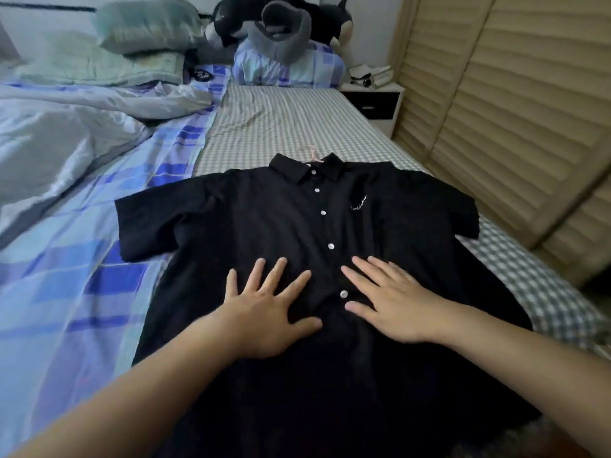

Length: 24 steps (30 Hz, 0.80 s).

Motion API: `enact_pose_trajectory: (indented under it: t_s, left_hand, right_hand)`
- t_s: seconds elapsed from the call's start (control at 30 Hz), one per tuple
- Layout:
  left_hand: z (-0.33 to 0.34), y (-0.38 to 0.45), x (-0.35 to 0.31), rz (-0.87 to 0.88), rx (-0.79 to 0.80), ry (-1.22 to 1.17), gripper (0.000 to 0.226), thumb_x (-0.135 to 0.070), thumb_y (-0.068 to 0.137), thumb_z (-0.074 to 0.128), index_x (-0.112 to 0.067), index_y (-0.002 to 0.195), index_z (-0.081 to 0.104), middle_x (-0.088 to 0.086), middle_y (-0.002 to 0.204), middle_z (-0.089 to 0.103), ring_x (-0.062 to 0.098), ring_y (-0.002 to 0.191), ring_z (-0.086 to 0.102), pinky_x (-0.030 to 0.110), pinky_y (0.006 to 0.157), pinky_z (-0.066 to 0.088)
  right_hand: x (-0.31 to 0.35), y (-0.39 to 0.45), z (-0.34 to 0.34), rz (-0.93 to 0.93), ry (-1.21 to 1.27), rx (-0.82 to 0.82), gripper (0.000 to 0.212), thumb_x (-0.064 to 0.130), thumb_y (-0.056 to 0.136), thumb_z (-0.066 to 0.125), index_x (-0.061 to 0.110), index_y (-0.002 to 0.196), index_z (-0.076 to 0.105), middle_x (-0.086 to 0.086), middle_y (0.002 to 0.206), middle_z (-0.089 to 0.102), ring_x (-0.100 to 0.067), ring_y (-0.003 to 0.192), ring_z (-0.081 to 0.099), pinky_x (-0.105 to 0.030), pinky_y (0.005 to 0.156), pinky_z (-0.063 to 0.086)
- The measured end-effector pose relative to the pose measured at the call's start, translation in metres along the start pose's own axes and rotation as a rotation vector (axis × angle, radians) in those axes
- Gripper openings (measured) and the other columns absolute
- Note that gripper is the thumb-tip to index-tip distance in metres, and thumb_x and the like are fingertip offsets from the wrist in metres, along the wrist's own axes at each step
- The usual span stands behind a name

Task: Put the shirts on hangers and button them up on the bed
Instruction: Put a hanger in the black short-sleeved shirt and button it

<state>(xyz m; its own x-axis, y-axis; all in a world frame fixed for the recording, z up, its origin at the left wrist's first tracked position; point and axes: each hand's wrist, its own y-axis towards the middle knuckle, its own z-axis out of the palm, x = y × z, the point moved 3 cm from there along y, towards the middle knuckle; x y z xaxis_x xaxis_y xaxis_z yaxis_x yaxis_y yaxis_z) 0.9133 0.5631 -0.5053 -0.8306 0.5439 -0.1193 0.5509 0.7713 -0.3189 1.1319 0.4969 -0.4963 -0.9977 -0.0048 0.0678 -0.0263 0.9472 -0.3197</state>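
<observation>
Nearest the camera, the hem of the black shirt (297,226) is cut off by the lower edge of the view and lost between the two forearms, so it cannot be told whether any button below the hands is fastened. The shirt is spread front-up on the bed (281,110), lying partly on the checked sheet and partly on the blue plaid cover (82,259).

The left hand (267,312) is laid flat on the left front panel with fingers spread and holding nothing; the right hand (393,302) is laid flat on the right panel, fingers straight, its thumb just beside the lowest visible button (344,294). The step in hand is judged to be smoothing the placket. It is best done by pressing both panels outward evenly, so that the button line is kept straight and no fold is trapped under the palms.

Further up, four more white buttons are seen along the placket; they appear fastened, though the dark cloth makes this hard to confirm. At the collar only the pink hook of the hanger (310,153) is shown; its shoulders are hidden inside the shirt, so their seating cannot be judged.
</observation>
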Motion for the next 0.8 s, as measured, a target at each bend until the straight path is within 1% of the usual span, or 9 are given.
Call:
enact_pose_trajectory:
  t_s: [0.07, 0.2, 0.33, 0.4, 0.47, 0.57, 0.63, 0.7, 0.8]
  left_hand:
    - [0.029, -0.042, 0.003, 0.031, -0.125, 0.117, 0.095, -0.095, 0.079, 0.016, -0.051, 0.151, -0.027, -0.004, 0.166, -0.028, 0.025, 0.151, -0.030, 0.061, 0.121, -0.014]
    - [0.052, -0.075, 0.011, 0.005, -0.207, 0.128, 0.115, -0.103, 0.067, 0.025, -0.047, 0.150, -0.032, 0.001, 0.166, -0.029, 0.029, 0.151, -0.031, 0.060, 0.121, -0.014]
    - [0.070, -0.104, -0.005, -0.019, -0.219, 0.153, 0.123, -0.103, 0.064, 0.029, -0.042, 0.151, -0.032, 0.006, 0.165, -0.031, 0.035, 0.150, -0.032, 0.063, 0.120, -0.013]
    - [0.072, -0.111, -0.016, 0.015, -0.248, 0.151, 0.122, -0.101, 0.066, 0.032, -0.042, 0.153, -0.029, 0.007, 0.166, -0.029, 0.035, 0.150, -0.032, 0.063, 0.119, -0.015]
    - [0.073, -0.114, -0.026, 0.096, -0.273, 0.132, 0.116, -0.095, 0.071, 0.041, -0.043, 0.157, -0.018, 0.007, 0.168, -0.022, 0.033, 0.152, -0.029, 0.061, 0.120, -0.015]
    - [0.069, -0.110, -0.030, 0.176, -0.295, 0.054, 0.095, -0.086, 0.074, 0.049, -0.045, 0.154, 0.018, 0.005, 0.169, -0.002, 0.030, 0.155, -0.015, 0.056, 0.123, -0.010]
    - [0.063, -0.107, -0.027, 0.209, -0.341, -0.043, 0.070, -0.079, 0.074, 0.053, -0.046, 0.135, 0.047, 0.003, 0.163, 0.017, 0.031, 0.155, 0.002, 0.056, 0.125, 0.000]
    - [0.061, -0.105, -0.025, 0.254, -0.415, -0.109, 0.037, -0.062, 0.079, 0.069, -0.042, 0.111, 0.066, 0.002, 0.151, 0.038, 0.032, 0.146, 0.025, 0.060, 0.121, 0.018]
    - [0.068, -0.106, -0.029, 0.304, -0.486, -0.124, 0.028, -0.041, 0.080, 0.079, -0.043, 0.107, 0.072, -0.001, 0.128, 0.050, 0.030, 0.123, 0.043, 0.055, 0.103, 0.040]
  right_hand:
    - [-0.017, -0.025, 0.013, 0.090, -0.060, 0.009, 0.087, 0.080, 0.085, 0.005, 0.038, 0.159, -0.012, 0.007, 0.168, -0.018, -0.015, 0.154, -0.019, -0.040, 0.126, -0.008]
    - [-0.020, -0.057, 0.011, 0.249, 0.102, -0.050, 0.076, 0.062, 0.100, 0.038, 0.032, 0.162, 0.007, 0.001, 0.171, -0.004, -0.022, 0.156, -0.007, -0.040, 0.127, 0.001]
    - [0.044, -0.104, 0.032, 0.203, 0.440, -0.573, 0.077, 0.070, 0.080, 0.058, 0.026, 0.141, 0.047, 0.002, 0.140, 0.040, -0.020, 0.133, 0.034, -0.040, 0.113, 0.035]
    - [0.075, -0.116, 0.059, 0.164, 0.303, -0.555, 0.085, 0.074, 0.072, 0.058, 0.024, 0.141, 0.044, 0.000, 0.130, 0.044, -0.023, 0.122, 0.041, -0.042, 0.104, 0.041]
    - [0.076, -0.116, 0.080, 0.183, 0.194, -0.528, 0.069, 0.046, 0.077, 0.068, 0.021, 0.138, 0.047, -0.003, 0.124, 0.050, -0.028, 0.116, 0.049, -0.043, 0.096, 0.044]
    - [0.036, -0.122, 0.071, 0.333, 0.468, -0.629, 0.038, 0.002, 0.074, 0.062, 0.022, 0.106, 0.065, -0.004, 0.095, 0.065, -0.033, 0.094, 0.063, -0.038, 0.081, 0.048]
    - [0.000, -0.134, 0.060, 0.483, 0.545, -0.677, 0.028, 0.000, 0.081, 0.057, 0.027, 0.083, 0.064, 0.001, 0.080, 0.065, -0.030, 0.081, 0.064, -0.034, 0.071, 0.047]
    - [-0.018, -0.143, 0.052, 0.528, 0.571, -0.745, 0.027, 0.002, 0.088, 0.055, 0.027, 0.081, 0.062, 0.000, 0.084, 0.064, -0.026, 0.078, 0.061, -0.033, 0.069, 0.045]
    - [0.014, -0.141, 0.048, 0.288, 0.670, -0.910, 0.018, 0.007, 0.086, 0.067, 0.019, 0.100, 0.063, -0.001, 0.095, 0.056, -0.015, 0.074, 0.057, -0.038, 0.075, 0.052]
